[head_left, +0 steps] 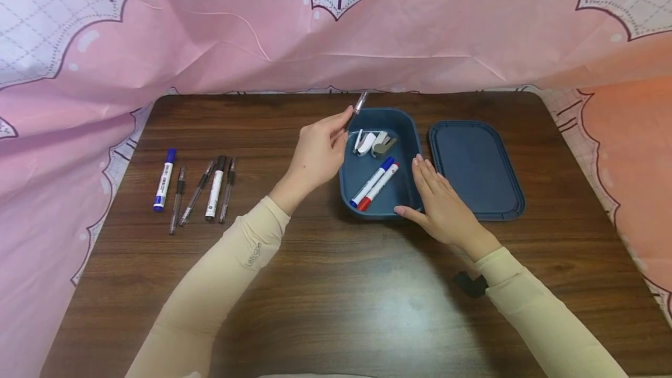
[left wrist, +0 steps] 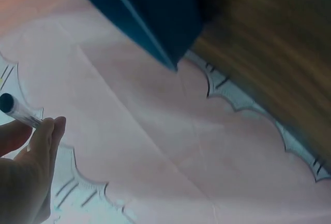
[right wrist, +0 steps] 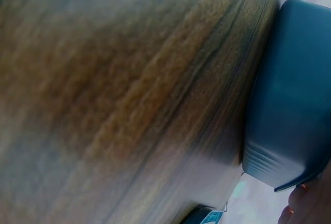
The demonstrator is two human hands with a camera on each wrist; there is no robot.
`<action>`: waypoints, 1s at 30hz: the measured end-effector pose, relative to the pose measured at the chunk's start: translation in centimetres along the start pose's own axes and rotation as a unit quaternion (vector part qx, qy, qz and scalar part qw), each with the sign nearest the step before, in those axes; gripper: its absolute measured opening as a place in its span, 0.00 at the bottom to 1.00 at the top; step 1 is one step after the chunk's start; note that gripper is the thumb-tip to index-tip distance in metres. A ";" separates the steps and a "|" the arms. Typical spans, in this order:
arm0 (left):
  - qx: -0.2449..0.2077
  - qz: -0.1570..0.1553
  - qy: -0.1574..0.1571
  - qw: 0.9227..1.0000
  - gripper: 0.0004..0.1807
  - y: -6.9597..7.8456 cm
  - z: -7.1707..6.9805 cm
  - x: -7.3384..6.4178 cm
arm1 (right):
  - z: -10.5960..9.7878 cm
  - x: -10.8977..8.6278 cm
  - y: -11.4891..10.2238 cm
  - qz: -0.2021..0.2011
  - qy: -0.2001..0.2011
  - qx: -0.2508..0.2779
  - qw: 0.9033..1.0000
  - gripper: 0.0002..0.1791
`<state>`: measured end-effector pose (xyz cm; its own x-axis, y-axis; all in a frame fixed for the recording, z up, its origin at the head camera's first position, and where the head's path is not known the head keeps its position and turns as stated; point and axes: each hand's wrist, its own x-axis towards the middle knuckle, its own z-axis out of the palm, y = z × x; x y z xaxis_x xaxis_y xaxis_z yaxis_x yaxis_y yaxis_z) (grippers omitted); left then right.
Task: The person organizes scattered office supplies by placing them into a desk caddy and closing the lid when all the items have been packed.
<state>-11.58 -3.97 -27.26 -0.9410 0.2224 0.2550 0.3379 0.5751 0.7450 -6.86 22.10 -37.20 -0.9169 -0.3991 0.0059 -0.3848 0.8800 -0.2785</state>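
Observation:
My left hand (head_left: 319,153) pinches a clear-barrelled pen (head_left: 360,103) between thumb and fingers, above the left rim of a dark blue plastic box (head_left: 401,121). The pen's dark end (left wrist: 7,103) points out past the fingers in the left wrist view. With fingers straight, my right hand (head_left: 446,209) rests against the box's right rim, thumb at the near corner. Inside the box lie two small staplers (head_left: 366,144), a blue-capped marker (head_left: 371,182) and a red-capped marker (head_left: 379,186), the markers side by side and slanted.
Left on the wooden table (head_left: 315,284) lie a blue marker (head_left: 164,181), a black-capped marker (head_left: 214,187) and several pens (head_left: 196,193). A dark blue lid (head_left: 475,168) lies flat right of the box. Pink patterned cloth (head_left: 430,34) hangs behind the table.

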 end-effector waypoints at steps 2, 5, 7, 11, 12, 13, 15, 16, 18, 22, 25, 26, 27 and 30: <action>-0.005 -0.004 -0.010 1.000 0.24 -0.2 0.9 0.2 | -0.1 0.1 0.0 0.000 -0.001 -0.001 1.000 0.52; -0.006 -0.012 -0.028 1.000 0.24 -0.7 2.2 0.5 | -0.2 0.1 -0.1 0.001 -0.003 -0.001 1.000 0.53; -0.001 -0.020 -0.040 0.999 0.24 -1.0 3.1 0.7 | -0.3 0.1 -0.1 0.001 -0.005 -0.001 1.000 0.53; 0.011 -0.037 -0.065 0.997 0.24 -1.6 4.9 1.0 | -0.3 0.1 -0.2 0.001 -0.009 0.001 1.000 0.52; 0.015 -0.037 -0.065 0.997 0.24 -1.7 5.3 1.1 | -0.3 0.1 -0.2 0.001 -0.010 0.001 1.000 0.52; 0.020 -0.037 -0.068 0.997 0.24 -1.9 5.8 1.1 | -0.3 0.1 -0.2 0.002 -0.011 0.002 1.000 0.52; 0.029 -0.034 -0.070 0.997 0.24 -2.0 6.8 1.3 | -0.2 0.0 -0.1 0.003 -0.011 0.001 1.000 0.52; 0.033 -0.031 -0.072 0.996 0.24 -2.1 7.2 1.3 | -0.2 0.0 -0.1 0.004 -0.012 0.000 1.000 0.52; 0.041 -0.023 -0.075 0.996 0.23 -2.2 8.0 1.4 | -0.1 0.0 -0.1 0.006 -0.014 -0.003 1.000 0.52; 0.057 -0.004 -0.092 0.994 0.24 -2.3 9.3 1.3 | -0.1 0.0 -0.1 0.007 -0.016 -0.004 1.000 0.52; 0.078 0.000 -0.112 0.991 0.24 -2.3 10.1 1.1 | 0.0 0.1 -0.2 0.003 -0.014 -0.005 1.000 0.52; 0.085 -0.006 -0.123 0.989 0.24 -2.2 10.2 1.1 | 0.0 0.1 -0.2 0.003 -0.013 -0.006 1.000 0.52; 0.093 -0.012 -0.134 0.986 0.25 -2.2 10.3 1.0 | 0.0 0.1 -0.2 0.002 -0.013 -0.006 1.000 0.52; 0.113 -0.033 -0.165 0.979 0.27 -2.2 10.8 0.9 | 0.0 0.1 -0.3 0.000 -0.012 -0.006 1.000 0.52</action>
<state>-12.93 3.40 -35.34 -0.9165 0.3989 -0.0300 0.3067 0.7488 0.5875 -6.86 21.81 -37.09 -0.9146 -0.4040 -0.0164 -0.3855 0.8835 -0.2662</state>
